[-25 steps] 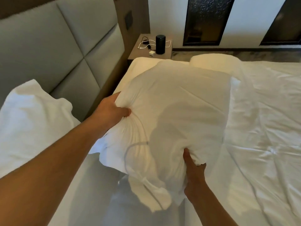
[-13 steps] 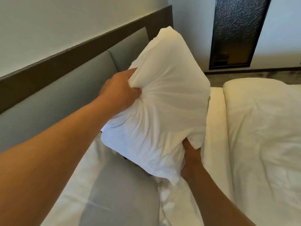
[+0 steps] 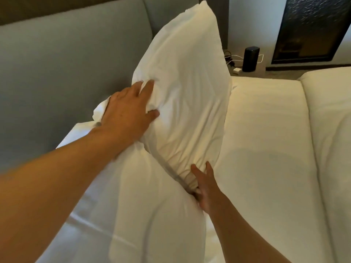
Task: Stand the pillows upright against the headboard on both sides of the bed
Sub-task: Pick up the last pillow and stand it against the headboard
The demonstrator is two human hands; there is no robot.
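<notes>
Grey padded headboard (image 3: 72,59) fills the wall ahead of you, with the white bed (image 3: 266,149) below it. Your pillow (image 3: 186,88) stands tilted on end, leaning against that headboard. Your left hand (image 3: 127,114) lies on its left edge, grip loose with fingers spread over bunched cloth. Your right hand (image 3: 204,190) has its grip pinched on the pillow's bottom corner. A black speaker (image 3: 250,58) stands on the nightstand beyond.

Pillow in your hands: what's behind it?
Behind the pillow the grey headboard shows on the left. Where its back meets the headboard is covered, so contact cannot be seen.
</notes>
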